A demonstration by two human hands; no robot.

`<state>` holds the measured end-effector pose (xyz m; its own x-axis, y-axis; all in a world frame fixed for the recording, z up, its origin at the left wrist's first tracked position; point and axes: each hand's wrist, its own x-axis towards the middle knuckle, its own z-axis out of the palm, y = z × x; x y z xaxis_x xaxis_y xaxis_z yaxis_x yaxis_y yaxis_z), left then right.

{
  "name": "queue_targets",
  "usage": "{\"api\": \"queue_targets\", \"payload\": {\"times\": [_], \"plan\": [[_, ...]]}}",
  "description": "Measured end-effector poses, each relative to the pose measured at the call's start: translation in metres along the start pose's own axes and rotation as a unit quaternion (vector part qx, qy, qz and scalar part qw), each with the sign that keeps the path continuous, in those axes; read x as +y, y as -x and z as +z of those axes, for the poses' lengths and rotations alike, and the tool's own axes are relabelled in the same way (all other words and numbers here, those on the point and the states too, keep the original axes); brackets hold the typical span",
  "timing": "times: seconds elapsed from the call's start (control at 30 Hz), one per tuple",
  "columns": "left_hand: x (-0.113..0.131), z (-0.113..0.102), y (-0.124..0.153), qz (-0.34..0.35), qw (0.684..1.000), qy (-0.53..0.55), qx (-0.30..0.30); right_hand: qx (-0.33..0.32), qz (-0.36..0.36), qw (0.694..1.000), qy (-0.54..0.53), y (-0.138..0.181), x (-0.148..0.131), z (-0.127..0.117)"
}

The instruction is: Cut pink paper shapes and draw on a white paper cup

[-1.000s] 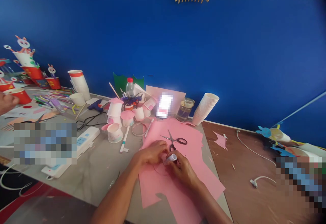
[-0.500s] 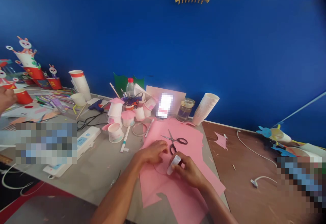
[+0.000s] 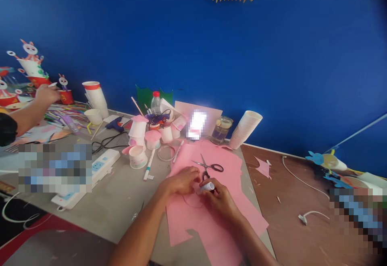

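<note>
A large pink paper sheet (image 3: 211, 221) lies on the grey table in front of me, with a curved pen line drawn on it. My left hand (image 3: 181, 180) rests on the sheet with its fingers curled and pressed down. My right hand (image 3: 222, 201) is closed round a white marker (image 3: 207, 187), whose tip meets the paper next to my left fingers. Black-handled scissors (image 3: 210, 166) lie on the pink sheet just beyond both hands.
Decorated paper cups (image 3: 142, 137), a water bottle (image 3: 155, 103), a glass jar (image 3: 220, 130) and a stack of white cups (image 3: 244, 128) crowd the back. A white power strip (image 3: 90, 173) lies left. Another person's arm (image 3: 27, 110) reaches over the far-left craft pile. White cables (image 3: 302, 185) lie on the brown table.
My right hand swung the marker down along the curve and then back up beside my left fingers. At the far left the other person's hand moved up and away toward the red cups.
</note>
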<state>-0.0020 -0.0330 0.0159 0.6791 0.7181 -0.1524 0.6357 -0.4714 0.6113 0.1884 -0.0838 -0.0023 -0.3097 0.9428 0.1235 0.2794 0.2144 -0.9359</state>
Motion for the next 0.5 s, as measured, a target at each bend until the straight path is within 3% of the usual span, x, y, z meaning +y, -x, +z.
{"api": "queue_targets", "payload": {"times": [0.3,0.5], "plan": [[-0.010,0.005,0.000,0.024,1.000,0.010,0.015,-0.100,0.007,0.995,0.016,0.004,-0.021,-0.017],[-0.007,0.004,-0.001,0.001,1.000,0.019,0.010,0.007,0.007,0.994,-0.109,0.000,-0.005,-0.020]]}}
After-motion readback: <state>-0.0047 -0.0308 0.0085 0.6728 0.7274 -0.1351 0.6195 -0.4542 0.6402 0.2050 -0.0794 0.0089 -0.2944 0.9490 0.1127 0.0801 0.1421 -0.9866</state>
